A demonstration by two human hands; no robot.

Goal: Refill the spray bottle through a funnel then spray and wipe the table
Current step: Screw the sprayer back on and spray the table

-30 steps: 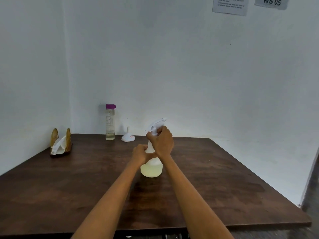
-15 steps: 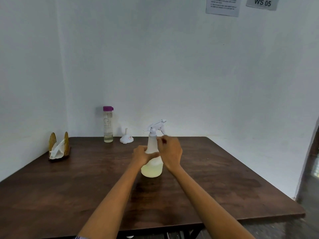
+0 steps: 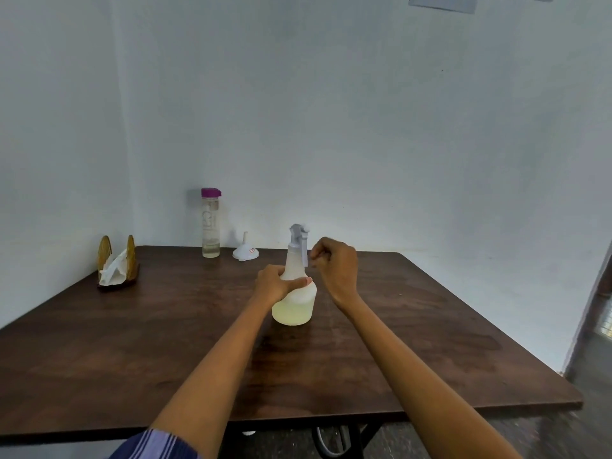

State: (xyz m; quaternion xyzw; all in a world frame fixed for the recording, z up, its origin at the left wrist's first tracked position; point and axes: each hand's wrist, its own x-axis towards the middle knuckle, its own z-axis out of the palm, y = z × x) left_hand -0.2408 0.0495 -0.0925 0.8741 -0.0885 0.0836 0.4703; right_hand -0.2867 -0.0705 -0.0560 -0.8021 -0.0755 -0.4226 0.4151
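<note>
A translucent white spray bottle (image 3: 293, 306) with pale yellow liquid in its base stands upright mid-table on the dark wooden table (image 3: 132, 342). My left hand (image 3: 276, 282) wraps around its neck from the left. My right hand (image 3: 336, 265) hovers just right of the white trigger head (image 3: 298, 236), fingers curled at the trigger lever; whether they touch it is unclear. A small white funnel (image 3: 245, 251) rests upside down near the wall. To the funnel's left stands a tall clear bottle (image 3: 210, 223) with a purple cap and a little liquid at the bottom.
A wooden napkin holder (image 3: 116, 262) with white paper napkins sits at the table's back left corner. White walls close in the table at the back and left. The table's right and front edges drop to a grey floor.
My right hand came off the top of the spray head and moved to its right side. The spray head has turned and now faces toward me. The camera view tilted slightly.
</note>
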